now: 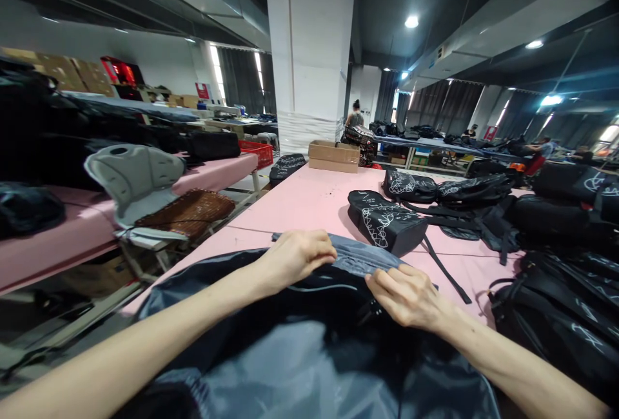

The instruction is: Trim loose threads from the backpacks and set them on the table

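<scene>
Head view: both hands' fingers (325, 256) on bag (290, 354) rim; rim left-right.

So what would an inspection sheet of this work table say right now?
Surface: pink table, mostly covered on the right.
Job's things: dark blue-grey bag spread in front, its grey edge pinched by both hands.
Clutter: black printed bags piled to the right; cardboard box at the far end.
Hands: left hand and right hand, fingers closed on the bag's edge.
Cables: nothing seen; only a black strap.
Surroundings: grey chair, white pillar, people far back.
</scene>
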Demonstrator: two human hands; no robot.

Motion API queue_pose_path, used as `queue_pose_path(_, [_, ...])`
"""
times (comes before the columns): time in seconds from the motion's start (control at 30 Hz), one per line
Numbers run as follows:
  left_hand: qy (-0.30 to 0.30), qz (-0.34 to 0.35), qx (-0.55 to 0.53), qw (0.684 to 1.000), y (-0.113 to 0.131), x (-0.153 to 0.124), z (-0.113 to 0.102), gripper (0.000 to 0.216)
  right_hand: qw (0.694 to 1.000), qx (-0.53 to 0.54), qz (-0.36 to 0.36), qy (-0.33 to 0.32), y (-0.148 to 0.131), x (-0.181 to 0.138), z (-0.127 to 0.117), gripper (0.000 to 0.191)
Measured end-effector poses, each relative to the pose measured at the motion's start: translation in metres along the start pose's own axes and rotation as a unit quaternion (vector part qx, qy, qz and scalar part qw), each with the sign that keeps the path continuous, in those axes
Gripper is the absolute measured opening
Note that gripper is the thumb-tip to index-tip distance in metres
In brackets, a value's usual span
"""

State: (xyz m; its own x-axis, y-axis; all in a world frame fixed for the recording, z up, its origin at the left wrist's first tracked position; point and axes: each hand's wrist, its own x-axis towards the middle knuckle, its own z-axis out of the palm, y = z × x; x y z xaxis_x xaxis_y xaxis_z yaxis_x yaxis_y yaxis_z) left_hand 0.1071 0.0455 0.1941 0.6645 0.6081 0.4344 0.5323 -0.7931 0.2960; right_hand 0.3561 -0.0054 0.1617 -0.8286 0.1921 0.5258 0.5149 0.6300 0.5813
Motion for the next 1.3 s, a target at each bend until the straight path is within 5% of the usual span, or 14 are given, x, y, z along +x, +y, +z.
queue_pose_path(0.23, [-0.082,0.132,0.281,0.947,0.009,0.002,-0.002,0.022,1.000,0.013,0.003,0.004,0.001,0.001,0.001,0.019])
queue_pose_path(0.4, [-0.020,0.228,0.373,0.899,0.011,-0.003,0.004,0.018,1.000,0.018,0.006,0.010,0.001,0.003,0.004,0.021])
queue_pose_path(0.57, [0.042,0.235,0.418,0.877,0.008,0.000,0.017,0.021,0.996,0.067,0.059,-0.005,0.004,0.005,0.003,0.023])
queue_pose_path(0.67, [0.084,0.170,0.340,0.921,0.002,-0.001,0.019,0.021,0.982,0.133,0.134,-0.015,0.004,0.005,0.001,0.037])
queue_pose_path(0.77, [0.084,0.036,0.089,0.992,-0.001,-0.007,0.015,0.015,0.976,0.146,0.157,-0.030,0.003,0.003,-0.001,0.048])
queue_pose_path(0.9, [0.056,-0.073,-0.158,0.983,0.003,-0.017,0.006,0.016,0.969,0.177,0.161,-0.059,0.004,0.003,-0.004,0.045])
queue_pose_path(1.13, [0.135,-0.001,-0.166,0.977,0.002,-0.020,0.011,0.017,0.845,0.367,0.360,-0.144,0.007,0.031,-0.011,0.029])
queue_pose_path(1.3, [0.133,0.026,-0.177,0.975,-0.003,-0.022,0.013,0.017,0.855,0.348,0.356,-0.149,0.004,0.055,0.000,0.011])
